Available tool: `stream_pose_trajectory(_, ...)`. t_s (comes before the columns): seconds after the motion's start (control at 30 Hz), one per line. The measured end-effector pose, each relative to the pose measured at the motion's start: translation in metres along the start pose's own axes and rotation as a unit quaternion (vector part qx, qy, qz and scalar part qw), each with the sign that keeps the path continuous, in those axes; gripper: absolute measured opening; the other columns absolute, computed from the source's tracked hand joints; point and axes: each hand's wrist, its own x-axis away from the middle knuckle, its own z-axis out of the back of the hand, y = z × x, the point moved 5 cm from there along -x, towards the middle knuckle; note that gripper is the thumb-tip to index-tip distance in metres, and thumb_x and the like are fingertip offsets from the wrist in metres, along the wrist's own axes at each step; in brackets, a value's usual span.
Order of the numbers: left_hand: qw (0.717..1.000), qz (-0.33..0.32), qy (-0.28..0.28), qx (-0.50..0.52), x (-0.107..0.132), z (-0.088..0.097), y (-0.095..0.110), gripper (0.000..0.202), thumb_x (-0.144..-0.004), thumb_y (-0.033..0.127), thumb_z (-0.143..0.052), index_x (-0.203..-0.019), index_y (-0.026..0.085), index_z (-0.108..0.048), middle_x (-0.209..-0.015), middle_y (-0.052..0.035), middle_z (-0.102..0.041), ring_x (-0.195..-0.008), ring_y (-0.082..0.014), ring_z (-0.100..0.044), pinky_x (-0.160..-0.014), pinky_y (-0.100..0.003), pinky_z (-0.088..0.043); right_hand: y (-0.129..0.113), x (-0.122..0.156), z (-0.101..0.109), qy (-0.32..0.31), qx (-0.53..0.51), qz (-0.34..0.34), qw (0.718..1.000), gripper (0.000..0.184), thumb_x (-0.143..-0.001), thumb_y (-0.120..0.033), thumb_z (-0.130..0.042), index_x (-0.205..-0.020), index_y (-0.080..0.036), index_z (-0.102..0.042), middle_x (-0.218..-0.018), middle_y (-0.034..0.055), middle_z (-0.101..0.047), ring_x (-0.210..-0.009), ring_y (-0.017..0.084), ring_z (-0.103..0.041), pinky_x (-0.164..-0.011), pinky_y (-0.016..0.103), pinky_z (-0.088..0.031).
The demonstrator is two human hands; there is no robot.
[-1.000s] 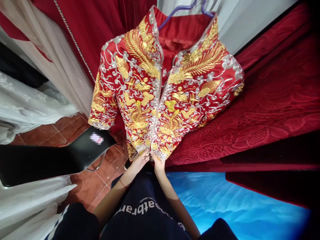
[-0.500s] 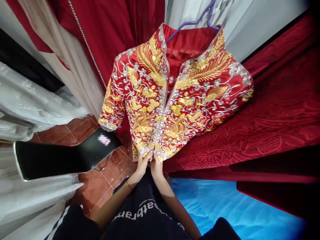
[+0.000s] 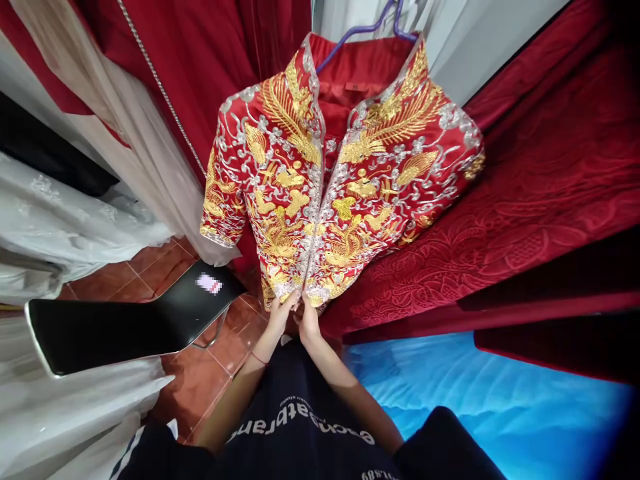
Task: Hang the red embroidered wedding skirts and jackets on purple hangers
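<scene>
A red embroidered jacket [image 3: 285, 180] with gold and silver patterns hangs in front of me on a purple hanger [image 3: 356, 31]. Its collar is apart at the top, while the two front edges come together lower down. At the bottom hem, my left hand [image 3: 283, 312] pinches one front edge. Right beside it, my right hand [image 3: 309, 317] grips the other edge at the same height. The fingertips of both hands are partly hidden by the cloth and by each other.
A black chair [image 3: 115, 327] stands on the tiled floor [image 3: 200, 380] at the left. White dresses [image 3: 65, 213] hang along the left side. Dark red patterned cloth [image 3: 500, 247] hangs at the right, above a bright blue fabric [image 3: 450, 380].
The view has shifted a little, so the jacket sits slightly higher and further left. Both hands keep hold of the hem's front edges, close together as before.
</scene>
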Motion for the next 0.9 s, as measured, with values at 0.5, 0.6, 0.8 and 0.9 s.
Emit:
stream_pose_trajectory(0.5, 0.995, 0.022, -0.092, -0.015, 0.025, 0.009, -0.001, 0.042, -0.064, 0.049, -0.085, -0.057, 0.016, -0.059, -0.052, 0.0029, -0.053, -0.051, -0.009, -0.045, -0.053, -0.025, -0.035, -0.051, -0.002, 0.024, -0.119, 0.161, 0.005, 0.98, 0.038, -0.07, -0.058, -0.075, -0.071, -0.02, -0.07, -0.062, 0.001, -0.066, -0.058, 0.017, -0.057, -0.065, 0.033, -0.049)
stream_pose_trajectory(0.6, 0.996, 0.009, -0.085, -0.03, 0.024, 0.015, 0.003, 0.044, -0.062, 0.052, -0.084, -0.057, 0.017, -0.059, -0.052, 0.0028, -0.054, -0.05, -0.0094, -0.045, -0.052, -0.025, -0.035, -0.055, -0.004, 0.016, -0.138, 0.17, 0.011, 0.976, 0.037, -0.065, -0.056, -0.079, -0.064, -0.021, -0.068, -0.059, 0.0006, -0.063, -0.057, 0.016, -0.055, -0.066, 0.033, -0.047)
stream_pose_trajectory(0.8, 0.993, -0.012, -0.097, -0.061, 0.026, 0.03, 0.013, 0.046, -0.066, 0.054, -0.081, -0.052, 0.017, -0.057, -0.049, 0.0013, -0.054, -0.05, -0.0102, -0.047, -0.054, -0.026, -0.039, -0.064, 0.013, 0.005, -0.142, 0.193, 0.026, 0.97, 0.037, -0.067, -0.054, -0.079, -0.061, -0.02, -0.067, -0.058, 0.0006, -0.062, -0.055, 0.016, -0.052, -0.061, 0.031, -0.043)
stream_pose_trajectory(0.9, 0.992, -0.024, -0.1, -0.073, 0.025, 0.038, 0.016, 0.043, -0.068, 0.052, -0.081, -0.055, 0.017, -0.06, -0.05, 0.0008, -0.056, -0.05, -0.0111, -0.048, -0.053, -0.026, -0.039, -0.07, 0.021, -0.002, -0.125, 0.199, 0.04, 0.971, 0.034, -0.07, -0.051, -0.079, -0.059, -0.02, -0.066, -0.056, -0.0011, -0.059, -0.054, 0.014, -0.048, -0.058, 0.029, -0.04)
